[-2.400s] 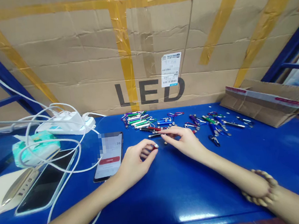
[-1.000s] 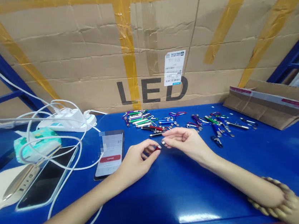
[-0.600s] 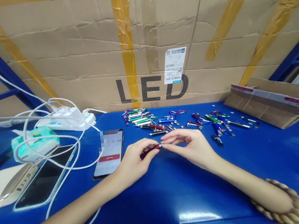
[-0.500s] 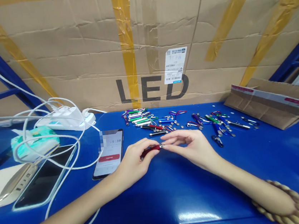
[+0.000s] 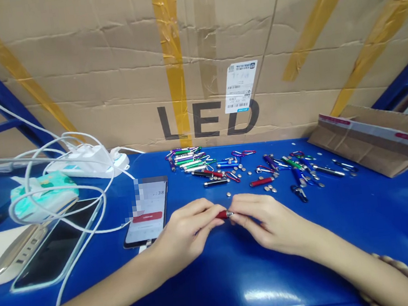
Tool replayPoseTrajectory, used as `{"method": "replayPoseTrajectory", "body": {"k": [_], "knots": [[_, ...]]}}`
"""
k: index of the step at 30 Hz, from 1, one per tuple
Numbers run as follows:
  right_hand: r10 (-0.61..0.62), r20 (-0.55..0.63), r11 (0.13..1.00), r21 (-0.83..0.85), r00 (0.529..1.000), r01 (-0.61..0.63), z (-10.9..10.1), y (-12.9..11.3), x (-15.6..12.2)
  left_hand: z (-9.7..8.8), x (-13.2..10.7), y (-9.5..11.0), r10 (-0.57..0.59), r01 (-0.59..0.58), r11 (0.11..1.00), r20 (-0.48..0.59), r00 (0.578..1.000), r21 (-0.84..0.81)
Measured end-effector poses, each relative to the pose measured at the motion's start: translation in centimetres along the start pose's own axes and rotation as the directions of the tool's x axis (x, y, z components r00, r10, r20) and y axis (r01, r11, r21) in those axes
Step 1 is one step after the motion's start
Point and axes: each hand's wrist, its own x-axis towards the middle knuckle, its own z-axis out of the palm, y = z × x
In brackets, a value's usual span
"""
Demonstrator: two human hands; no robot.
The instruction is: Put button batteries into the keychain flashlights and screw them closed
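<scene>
Between both hands, just above the blue table, is a small red mini flashlight (image 5: 223, 214) with a silver end. My left hand (image 5: 190, 226) is closed around its body, covering most of it. The fingertips of my right hand (image 5: 261, 217) pinch the silver end, and whatever else they cover is hidden. Beyond my hands lie a second red mini flashlight (image 5: 262, 181), a dark one (image 5: 216, 182), and several small button cells, one of them a button cell (image 5: 228, 195) close by.
A pile of mini flashlights (image 5: 190, 159) with carabiners lies at the back. Left are a lit phone (image 5: 150, 198), a dark phone (image 5: 58, 248), tangled white cables and a power strip (image 5: 94, 160). An open carton (image 5: 379, 143) stands right; a large LED box (image 5: 126, 83) backs the table.
Both hands have moved slightly toward me and to the right. My right fingers have closed in on the flashlight's silver end. The second red flashlight and nearby button cells have come into view.
</scene>
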Motion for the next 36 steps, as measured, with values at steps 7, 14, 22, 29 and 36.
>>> {"method": "replayPoseTrajectory", "body": {"k": [7, 14, 22, 29, 36], "knots": [[0.251, 0.103, 0.896, 0.351, 0.962, -0.271, 0.1, -0.8, 0.1, 0.4, -0.5, -0.1, 0.096, -0.093, 0.993, -0.044, 0.994, 0.076], [0.274, -0.003, 0.943, 0.199, 0.962, -0.268, -1.2, 0.4, 0.7, 0.6, 0.5, 0.1, -0.222, 0.21, 0.969, -0.083, 0.971, -0.132], [0.293, -0.243, 0.828, -0.419, 0.925, -0.372, -4.1, 6.1, 0.0, 0.3, 1.3, -0.9, -0.624, 0.54, 0.711, -0.05, 0.78, -0.45], [0.218, -0.057, 0.873, -0.435, 0.974, -0.221, -2.3, 7.5, 0.0, 0.3, 1.4, -1.1, -0.644, 0.558, 0.678, -0.022, 0.765, -0.479], [0.233, -0.081, 0.856, -0.455, 0.969, -0.244, -0.8, 7.4, 0.8, 0.8, 1.2, -0.6, -0.644, 0.591, 0.655, 0.062, 0.763, -0.471]]}}
